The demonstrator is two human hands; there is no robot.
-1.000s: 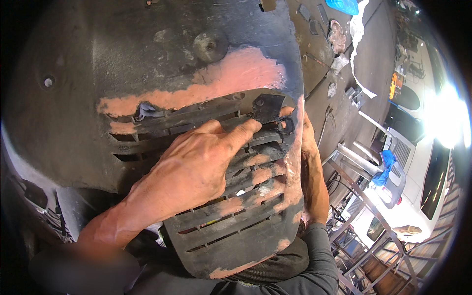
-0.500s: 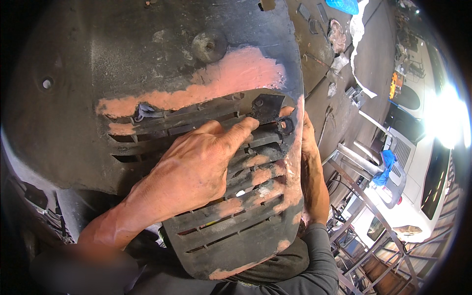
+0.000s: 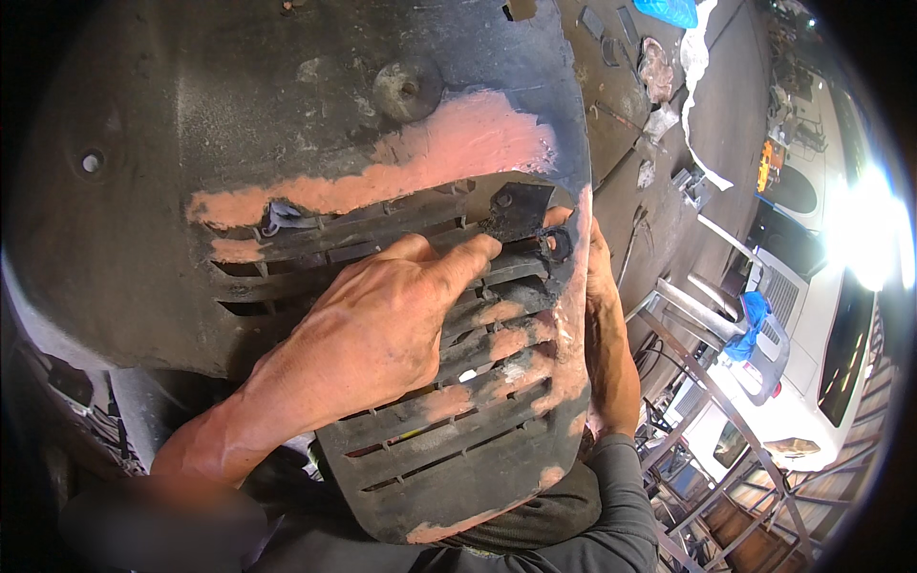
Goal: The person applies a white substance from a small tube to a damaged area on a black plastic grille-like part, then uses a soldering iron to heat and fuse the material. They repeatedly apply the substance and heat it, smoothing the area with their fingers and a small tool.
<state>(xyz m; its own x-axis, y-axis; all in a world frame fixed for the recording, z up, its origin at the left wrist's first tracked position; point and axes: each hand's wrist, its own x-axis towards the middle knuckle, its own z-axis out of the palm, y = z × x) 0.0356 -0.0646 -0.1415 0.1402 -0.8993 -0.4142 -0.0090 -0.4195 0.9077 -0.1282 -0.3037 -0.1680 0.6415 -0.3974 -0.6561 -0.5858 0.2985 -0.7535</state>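
A dark, slatted plastic vehicle panel [image 3: 287,115] lies across my lap, with pink filler [image 3: 463,138] spread above its slots and down its right edge. A small angular black plastic piece [image 3: 519,205] sits in the gap at the upper right of the slats. Over the slats, my left hand [image 3: 382,320] is closed, its thumb and fingertips against the lower left corner of that piece. My right hand [image 3: 600,267] wraps the panel's right edge from behind. One of its fingertips shows through the gap beside the black piece; its other fingers are mostly hidden.
Scraps and a blue bag [image 3: 666,11] lie on the floor at the upper right. A metal frame [image 3: 716,392] and a white vehicle [image 3: 812,334] stand to the right, near a bright light. A round boss [image 3: 407,91] rises from the panel.
My left thumb and fingertips have shifted very slightly at the black piece. The panel and my right hand look the same.
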